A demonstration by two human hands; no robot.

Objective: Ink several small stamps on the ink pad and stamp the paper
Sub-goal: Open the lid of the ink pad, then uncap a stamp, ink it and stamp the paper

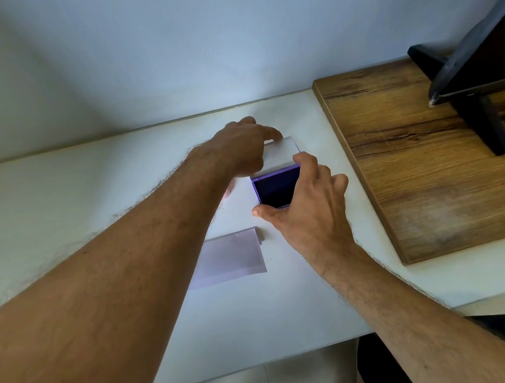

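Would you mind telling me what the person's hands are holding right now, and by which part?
Both hold the ink pad: the right hand grips its purple base by the near and right edges, and the left hand holds its raised white lid at the far-left edge.

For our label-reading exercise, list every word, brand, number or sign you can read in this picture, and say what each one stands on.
No text can be read here.
Ink pad lid: a faint mark on its left edge, too blurred to read.
Paper: blank on the part that shows.
Ink pad, wooden board and the dark screen on its stand: no writing visible.
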